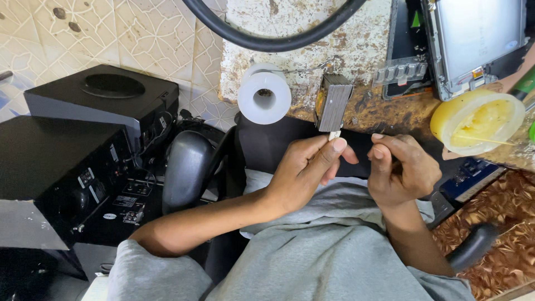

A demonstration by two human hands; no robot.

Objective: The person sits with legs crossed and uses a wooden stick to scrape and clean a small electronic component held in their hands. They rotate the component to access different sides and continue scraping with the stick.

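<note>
My left hand [308, 171] pinches a small pale strip [334, 135] between thumb and fingers, just below a grey laminated metal block [332, 103] that stands at the edge of the worn workbench [312, 33]. My right hand [400, 170] is curled beside it with fingertips pressed together; whether it holds anything I cannot make out. Both hands hover over my lap in grey clothing.
A white solder spool [263, 95] lies on the bench edge to the left of the block. A yellow tub of paste [477, 120] sits at the right, an opened device with a metal panel [473, 39] behind it. Black speaker boxes [67, 161] stand on the left. A black cable [267, 39] loops above.
</note>
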